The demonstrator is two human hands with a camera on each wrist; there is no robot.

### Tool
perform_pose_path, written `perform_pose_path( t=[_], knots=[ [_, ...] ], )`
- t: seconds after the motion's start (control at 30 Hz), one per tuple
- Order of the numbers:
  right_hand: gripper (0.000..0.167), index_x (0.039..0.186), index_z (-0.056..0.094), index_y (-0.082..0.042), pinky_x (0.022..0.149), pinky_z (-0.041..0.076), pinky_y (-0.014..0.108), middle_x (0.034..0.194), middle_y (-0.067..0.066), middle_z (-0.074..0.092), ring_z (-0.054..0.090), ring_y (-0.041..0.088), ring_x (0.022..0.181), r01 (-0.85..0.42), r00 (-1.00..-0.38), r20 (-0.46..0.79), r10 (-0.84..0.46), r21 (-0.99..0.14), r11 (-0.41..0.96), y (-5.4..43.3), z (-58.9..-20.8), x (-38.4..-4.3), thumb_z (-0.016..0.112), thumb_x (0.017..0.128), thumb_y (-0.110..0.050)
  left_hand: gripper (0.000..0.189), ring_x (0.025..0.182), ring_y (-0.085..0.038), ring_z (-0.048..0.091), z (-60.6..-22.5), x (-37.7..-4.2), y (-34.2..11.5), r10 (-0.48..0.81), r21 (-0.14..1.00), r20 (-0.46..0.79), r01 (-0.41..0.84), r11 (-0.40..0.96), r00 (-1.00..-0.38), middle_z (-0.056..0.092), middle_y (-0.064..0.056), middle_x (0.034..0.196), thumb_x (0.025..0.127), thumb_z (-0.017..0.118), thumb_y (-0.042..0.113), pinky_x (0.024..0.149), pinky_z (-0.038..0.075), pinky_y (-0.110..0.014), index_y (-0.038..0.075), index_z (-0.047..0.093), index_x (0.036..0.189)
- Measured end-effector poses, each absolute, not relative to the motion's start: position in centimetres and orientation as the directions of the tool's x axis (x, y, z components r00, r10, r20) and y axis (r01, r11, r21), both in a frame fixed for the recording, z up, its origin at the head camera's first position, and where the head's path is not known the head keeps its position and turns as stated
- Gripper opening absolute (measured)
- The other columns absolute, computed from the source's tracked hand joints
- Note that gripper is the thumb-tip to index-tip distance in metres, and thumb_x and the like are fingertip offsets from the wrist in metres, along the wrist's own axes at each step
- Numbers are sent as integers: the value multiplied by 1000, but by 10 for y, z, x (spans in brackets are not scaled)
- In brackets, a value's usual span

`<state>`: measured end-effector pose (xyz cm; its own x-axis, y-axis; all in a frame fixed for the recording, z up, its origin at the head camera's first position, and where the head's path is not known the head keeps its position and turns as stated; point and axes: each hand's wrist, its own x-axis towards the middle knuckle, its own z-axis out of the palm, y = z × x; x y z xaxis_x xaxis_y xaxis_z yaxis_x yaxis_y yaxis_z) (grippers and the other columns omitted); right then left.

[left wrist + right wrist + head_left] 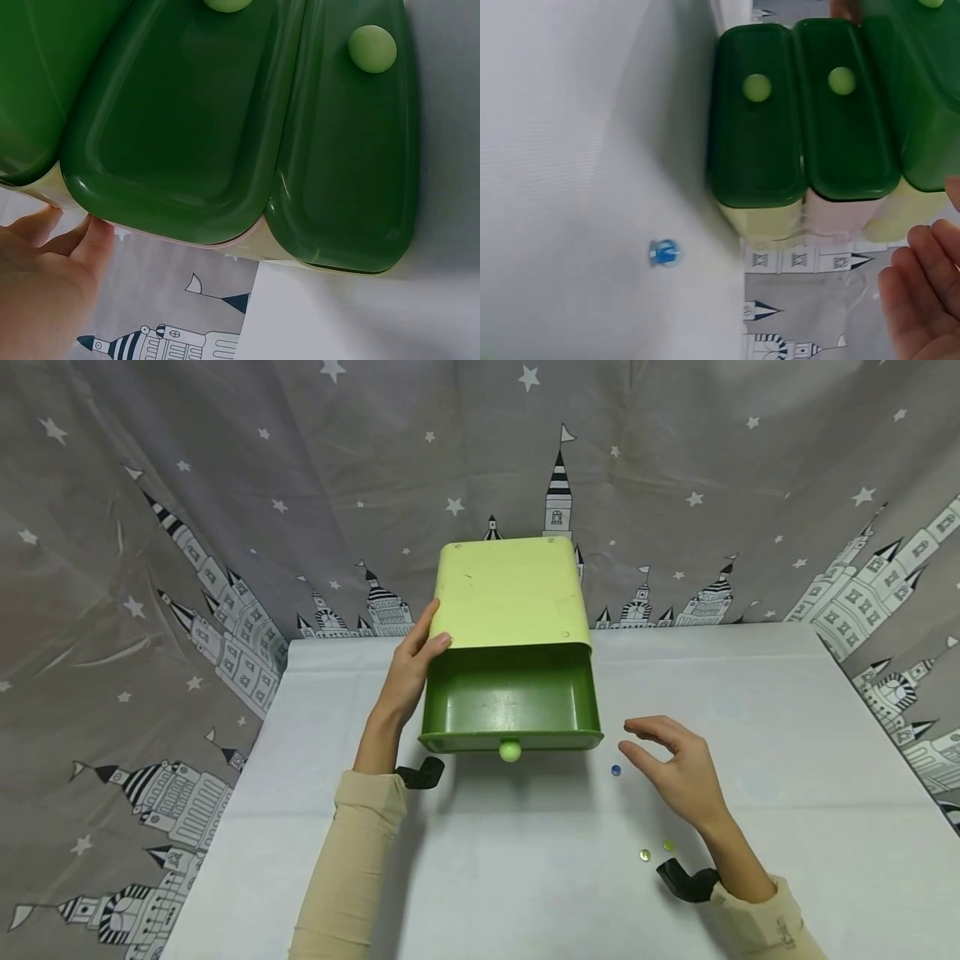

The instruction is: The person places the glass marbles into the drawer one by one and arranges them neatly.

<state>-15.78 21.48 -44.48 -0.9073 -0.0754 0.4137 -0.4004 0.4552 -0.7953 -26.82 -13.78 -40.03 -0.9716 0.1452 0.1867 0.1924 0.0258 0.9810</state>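
Note:
A small drawer cabinet [510, 589] with a yellow-green top stands at the middle of the table. Its top drawer [510, 741], dark green with a round light-green knob [510, 751], is pulled out, and I see its bare inner floor. The two lower drawers [756, 150] look closed in the right wrist view. My left hand [405, 677] rests against the cabinet's left side, fingers fairly straight. To the right of the drawer my right hand [678, 768] hovers with thumb and fingers apart, holding nothing. Close to its thumb lies a small shiny blue piece [616, 770].
Two small yellow-green pieces [645, 855] lie on the white tablecloth [517, 877] near my right wrist. A black wrist mount [686, 882] sits on each arm. Behind the table hangs a grey curtain [360, 460] printed with castles and stars.

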Motion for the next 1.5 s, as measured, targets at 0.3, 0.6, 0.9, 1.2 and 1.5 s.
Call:
perform_pose_path(
  t=[0.3, 0.6, 0.9, 1.2, 1.5],
  knots=[
    [27, 107, 73, -1, 87, 45, 14, 106, 10, 70, 61, 19, 98, -392, -913, 396, -97, -789, 474, 219, -464, -155, 79, 81, 1, 65, 146, -8, 18, -403, -268, -137, 136, 981, 185, 190, 27, -973, 22, 2, 161, 99, 56, 28, 116, 18, -29, 21, 28, 157],
    [25, 106, 72, 3, 85, 51, 36, 105, 11, 70, 64, 30, 97, -363, -929, 343, -137, -779, 512, 226, -485, -162, 77, 82, -1, 65, 145, -7, 19, -402, -267, -137, 137, 981, 187, 193, 36, -973, 22, 3, 161, 99, 57, 30, 116, 19, -29, 23, 28, 157],
    [28, 108, 71, 5, 84, 50, 42, 104, 13, 71, 64, 31, 98, -336, -941, 304, -151, -774, 537, 231, -502, -164, 78, 81, -1, 65, 145, -8, 20, -402, -267, -136, 144, 980, 186, 193, 38, -972, 22, 3, 161, 99, 56, 30, 116, 20, -31, 23, 28, 157],
    [31, 111, 69, 7, 87, 50, 50, 110, 16, 68, 63, 35, 103, -312, -950, 245, -194, -780, 543, 233, -512, -167, 77, 83, -1, 64, 146, -8, 19, -403, -268, -138, 138, 982, 183, 188, 27, -973, 22, 2, 161, 99, 56, 29, 116, 19, -30, 23, 28, 157],
    [29, 110, 70, 5, 92, 47, 32, 109, 14, 68, 62, 33, 107, -288, -958, 225, -180, -777, 560, 232, -523, -167, 77, 84, -4, 64, 146, -8, 18, -402, -268, -138, 135, 983, 183, 186, 8, -974, 22, 1, 162, 99, 56, 27, 116, 18, -28, 20, 28, 157]
  ],
)
